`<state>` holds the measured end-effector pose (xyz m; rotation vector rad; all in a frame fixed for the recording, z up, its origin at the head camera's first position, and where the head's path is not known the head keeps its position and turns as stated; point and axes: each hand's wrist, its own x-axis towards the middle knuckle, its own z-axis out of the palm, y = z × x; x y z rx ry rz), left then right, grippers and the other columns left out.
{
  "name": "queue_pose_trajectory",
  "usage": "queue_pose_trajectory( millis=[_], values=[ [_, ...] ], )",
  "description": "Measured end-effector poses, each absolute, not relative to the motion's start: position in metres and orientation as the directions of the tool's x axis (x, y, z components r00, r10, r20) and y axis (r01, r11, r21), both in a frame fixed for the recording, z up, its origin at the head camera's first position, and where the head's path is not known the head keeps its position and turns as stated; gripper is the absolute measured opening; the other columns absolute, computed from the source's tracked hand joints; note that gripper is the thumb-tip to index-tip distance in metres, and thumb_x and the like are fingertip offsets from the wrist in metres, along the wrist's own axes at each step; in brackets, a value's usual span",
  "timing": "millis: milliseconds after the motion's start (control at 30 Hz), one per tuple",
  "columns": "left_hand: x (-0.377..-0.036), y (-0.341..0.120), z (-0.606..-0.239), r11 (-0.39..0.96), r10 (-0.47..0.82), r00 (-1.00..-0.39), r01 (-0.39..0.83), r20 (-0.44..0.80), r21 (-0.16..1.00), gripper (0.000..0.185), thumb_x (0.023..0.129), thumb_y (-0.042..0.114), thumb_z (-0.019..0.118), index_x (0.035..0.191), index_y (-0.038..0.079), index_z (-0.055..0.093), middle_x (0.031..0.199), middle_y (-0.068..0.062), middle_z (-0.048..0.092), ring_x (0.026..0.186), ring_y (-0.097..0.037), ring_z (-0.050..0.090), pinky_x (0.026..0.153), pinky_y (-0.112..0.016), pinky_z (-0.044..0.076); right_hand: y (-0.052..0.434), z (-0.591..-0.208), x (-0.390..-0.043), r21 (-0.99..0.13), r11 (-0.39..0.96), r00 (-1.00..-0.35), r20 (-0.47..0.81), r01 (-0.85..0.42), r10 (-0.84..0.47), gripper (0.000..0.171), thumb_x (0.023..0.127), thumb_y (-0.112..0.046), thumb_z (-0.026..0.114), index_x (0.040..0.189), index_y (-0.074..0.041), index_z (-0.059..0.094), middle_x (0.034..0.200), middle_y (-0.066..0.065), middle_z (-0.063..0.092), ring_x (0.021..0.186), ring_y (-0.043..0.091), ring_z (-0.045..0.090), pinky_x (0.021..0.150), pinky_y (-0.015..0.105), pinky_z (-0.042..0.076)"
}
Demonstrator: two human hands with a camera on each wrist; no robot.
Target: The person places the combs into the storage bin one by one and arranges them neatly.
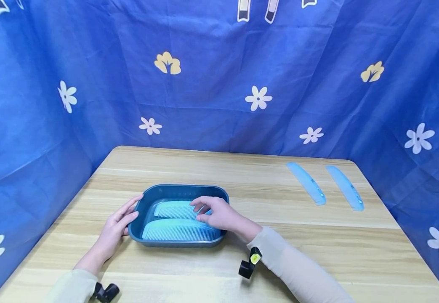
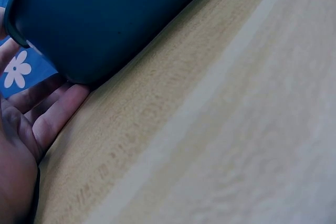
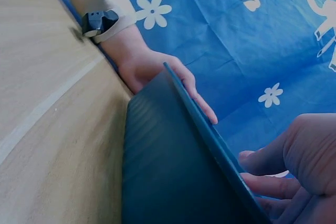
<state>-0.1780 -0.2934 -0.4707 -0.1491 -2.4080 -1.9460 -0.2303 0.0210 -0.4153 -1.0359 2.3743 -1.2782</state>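
Two combs (image 1: 179,231) are laid in the tub (image 1: 183,192) on the bench (image 1: 264,202), two other combs (image 1: 306,184) to its right. The tub is touched by the left grip (image 1: 115,225), fingers loose. Nothing is held by the loosely bent right grip (image 1: 219,212) above.

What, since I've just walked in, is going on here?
A person's left hand touches the left end of a dark blue tub. Their right hand is over the farther of two light blue combs inside; contact is unclear. Two more combs lie on the wooden table, off to the right.
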Motion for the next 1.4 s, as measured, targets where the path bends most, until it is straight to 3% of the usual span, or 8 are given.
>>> queue_pose_trajectory(
  millis=[367, 700, 1100, 1267, 1400],
  values=[
    [-0.178, -0.294, -0.468, 0.181, 0.062, -0.994, 0.104, 0.094, 0.978, 0.047, 0.099, 0.021, 0.044, 0.145, 0.018, 0.034, 0.140, -0.030, 0.025, 0.104, -0.003, 0.052, 0.065, -0.030, 0.054, 0.027, -0.416, -0.237, -0.876, 0.264, -0.766, 0.165, -0.403, -0.621, 0.033, 0.086, -0.005, 0.066, 0.118, -0.007, 0.060, 0.103, 0.010, 0.064, 0.087, 0.011, 0.058, 0.076, 0.025, 0.049],
    [-0.178, -0.293, -0.470, 0.190, 0.055, -0.995, 0.095, 0.086, 0.977, 0.047, 0.099, 0.022, 0.044, 0.145, 0.018, 0.033, 0.142, -0.031, 0.023, 0.107, 0.000, 0.048, 0.066, -0.029, 0.054, 0.035, -0.415, -0.242, -0.933, 0.143, -0.809, 0.201, -0.330, -0.552, 0.038, 0.086, -0.002, 0.064, 0.123, -0.004, 0.056, 0.109, 0.015, 0.061, 0.093, 0.023, 0.059, 0.077, 0.029, 0.051],
    [-0.178, -0.294, -0.470, 0.200, 0.057, -0.993, 0.110, 0.101, 0.974, 0.047, 0.099, 0.021, 0.044, 0.145, 0.018, 0.034, 0.136, -0.020, 0.034, 0.104, -0.006, 0.053, 0.066, -0.031, 0.055, 0.052, -0.415, -0.247, -0.938, 0.113, -0.859, 0.245, -0.327, -0.449, 0.038, 0.087, -0.002, 0.061, 0.124, 0.002, 0.054, 0.107, 0.021, 0.061, 0.088, 0.019, 0.060, 0.071, 0.029, 0.052],
    [-0.180, -0.294, -0.472, 0.192, 0.042, -0.994, 0.104, 0.098, 0.976, 0.047, 0.099, 0.020, 0.045, 0.144, 0.018, 0.036, 0.133, -0.009, 0.040, 0.103, -0.008, 0.054, 0.064, -0.030, 0.054, 0.061, -0.417, -0.249, -0.945, 0.059, -0.874, 0.273, -0.322, -0.402, 0.036, 0.087, 0.001, 0.061, 0.122, 0.005, 0.054, 0.105, 0.026, 0.060, 0.085, 0.030, 0.061, 0.067, 0.042, 0.053],
    [-0.180, -0.294, -0.473, 0.189, 0.045, -0.994, 0.106, 0.100, 0.976, 0.047, 0.099, 0.020, 0.046, 0.144, 0.018, 0.036, 0.131, -0.006, 0.042, 0.101, -0.009, 0.054, 0.064, -0.030, 0.054, 0.068, -0.405, -0.240, -0.945, 0.041, -0.882, 0.286, -0.324, -0.374, 0.034, 0.086, 0.006, 0.059, 0.120, 0.008, 0.054, 0.104, 0.030, 0.058, 0.085, 0.038, 0.060, 0.067, 0.044, 0.053]
  ],
)
